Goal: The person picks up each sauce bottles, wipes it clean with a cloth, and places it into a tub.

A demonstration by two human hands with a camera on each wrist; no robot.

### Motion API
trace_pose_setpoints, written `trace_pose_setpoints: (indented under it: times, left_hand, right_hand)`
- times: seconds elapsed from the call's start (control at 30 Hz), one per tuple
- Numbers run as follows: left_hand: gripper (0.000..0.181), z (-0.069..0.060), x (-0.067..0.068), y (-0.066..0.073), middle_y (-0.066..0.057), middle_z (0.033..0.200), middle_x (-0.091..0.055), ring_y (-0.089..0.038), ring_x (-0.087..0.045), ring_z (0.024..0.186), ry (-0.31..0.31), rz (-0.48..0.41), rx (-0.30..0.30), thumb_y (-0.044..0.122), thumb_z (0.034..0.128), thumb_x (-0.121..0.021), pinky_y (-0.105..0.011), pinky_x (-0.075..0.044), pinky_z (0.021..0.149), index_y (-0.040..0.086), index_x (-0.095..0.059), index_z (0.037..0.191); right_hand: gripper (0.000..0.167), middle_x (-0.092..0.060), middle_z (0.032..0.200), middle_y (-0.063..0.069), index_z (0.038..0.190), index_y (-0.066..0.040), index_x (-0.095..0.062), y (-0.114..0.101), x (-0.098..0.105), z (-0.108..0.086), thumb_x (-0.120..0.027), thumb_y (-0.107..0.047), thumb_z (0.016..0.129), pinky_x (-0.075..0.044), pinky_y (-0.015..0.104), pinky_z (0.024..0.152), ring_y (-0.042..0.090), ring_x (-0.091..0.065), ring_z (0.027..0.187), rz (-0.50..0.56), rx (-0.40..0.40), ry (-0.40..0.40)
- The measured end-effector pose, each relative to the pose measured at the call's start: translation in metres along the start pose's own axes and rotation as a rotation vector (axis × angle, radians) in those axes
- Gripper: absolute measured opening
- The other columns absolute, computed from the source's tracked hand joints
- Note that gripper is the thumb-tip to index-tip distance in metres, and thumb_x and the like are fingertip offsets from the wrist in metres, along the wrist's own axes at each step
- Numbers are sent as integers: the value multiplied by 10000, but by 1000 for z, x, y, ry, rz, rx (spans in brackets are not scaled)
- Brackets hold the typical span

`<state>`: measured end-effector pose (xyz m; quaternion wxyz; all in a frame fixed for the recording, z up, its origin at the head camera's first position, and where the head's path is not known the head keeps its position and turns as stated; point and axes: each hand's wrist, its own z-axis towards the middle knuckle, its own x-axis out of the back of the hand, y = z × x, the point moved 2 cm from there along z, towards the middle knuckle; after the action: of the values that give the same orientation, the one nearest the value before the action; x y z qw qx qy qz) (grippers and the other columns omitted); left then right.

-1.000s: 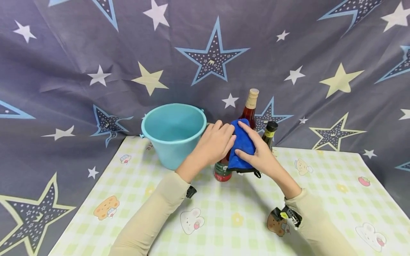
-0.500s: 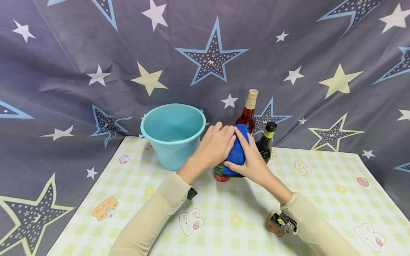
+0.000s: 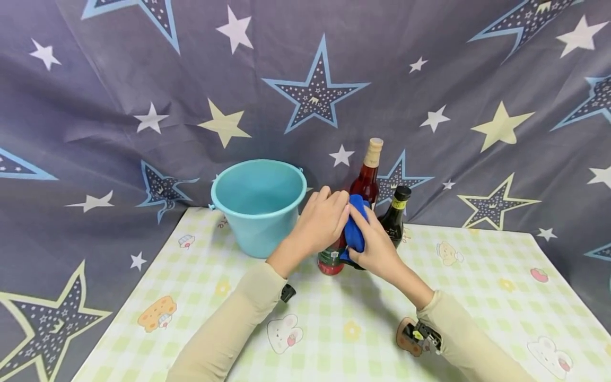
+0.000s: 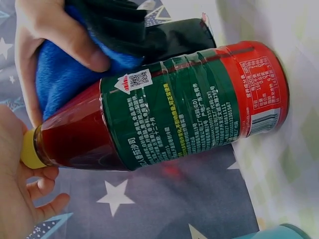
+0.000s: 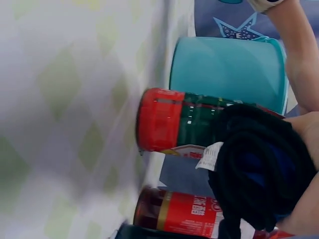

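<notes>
A ketchup bottle (image 4: pixel 169 109) with a green and red label stands on the table, and my left hand (image 3: pixel 320 220) grips its yellow cap (image 4: pixel 31 149) at the top. In my right hand (image 3: pixel 379 248) a blue cloth (image 3: pixel 354 231) with black parts is bunched and pressed against the bottle's right side. From the right wrist view, the cloth's black folds (image 5: pixel 254 169) and a white tag (image 5: pixel 210 156) cover part of the bottle. Both hands hide its upper half in the head view.
A light-blue bucket (image 3: pixel 260 231) stands left of the bottle. Behind and to the right are a red-brown bottle (image 3: pixel 367 180) with a cream-wrapped neck and a dark bottle (image 3: pixel 393 223) with a black cap. A starry curtain (image 3: pixel 143 79) hangs behind the checked tablecloth (image 3: pixel 324 339).
My right hand has moved left and slightly down with the cloth, which has gone from spread out to bunched. My left hand stays on the bottle top.
</notes>
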<state>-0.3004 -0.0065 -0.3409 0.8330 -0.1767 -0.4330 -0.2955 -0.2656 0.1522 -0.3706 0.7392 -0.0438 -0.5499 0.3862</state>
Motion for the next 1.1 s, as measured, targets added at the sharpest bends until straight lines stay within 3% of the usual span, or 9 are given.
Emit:
trace_pose_setpoints:
  times: [0.13,0.27,0.43,0.63,0.77,1.1]
  left_hand:
    - [237,0,0,0,-11,833,-488,-212,-376,808,-13,-3,11,294,1110,-340,-330,-354,734,109,-470,1038]
    - [234,-3,-1,2,-6,836,-504,-209,-380,811,1,18,5,298,1109,-348,-325,-362,732,111,-474,1044]
    - [229,-1,0,0,-20,855,-558,-226,-410,826,34,36,4,285,1103,-370,-334,-384,726,95,-492,1063]
    - [239,1,-3,0,-34,897,-585,-234,-428,855,-4,19,20,293,1103,-365,-344,-394,743,93,-494,1090]
    - [231,1,-3,-1,-32,878,-570,-234,-424,843,-2,11,21,287,1103,-370,-341,-385,730,95,-493,1070]
    - [191,0,-2,-1,-14,859,-553,-219,-412,840,-8,0,29,276,1092,-408,-326,-374,725,105,-489,1070]
  right_hand:
    - [944,-287,1615,269,1583,-41,-328,2,-5,-2,-809,2,772,-424,631,1089,486,-399,1426,-29,20,6]
    - [997,-284,1616,270,1606,-78,-282,4,-8,-6,-818,4,770,-420,637,1088,479,-393,1433,-18,22,14]
    - [1138,-336,1603,235,1630,-191,-167,8,-8,-3,-858,-1,746,-423,631,1090,453,-437,1410,116,-9,29]
    - [1084,-452,1532,232,1595,-248,-249,18,-6,-4,-869,-8,740,-509,644,962,477,-563,1270,232,-56,53]
    - [1060,-432,1558,222,1601,-249,-272,20,-5,-4,-863,-18,752,-502,648,967,478,-546,1292,231,-65,26]
    - [1087,-274,1657,200,1639,-206,-179,30,-11,-15,-866,-108,802,-358,651,1132,465,-371,1467,225,-82,-109]
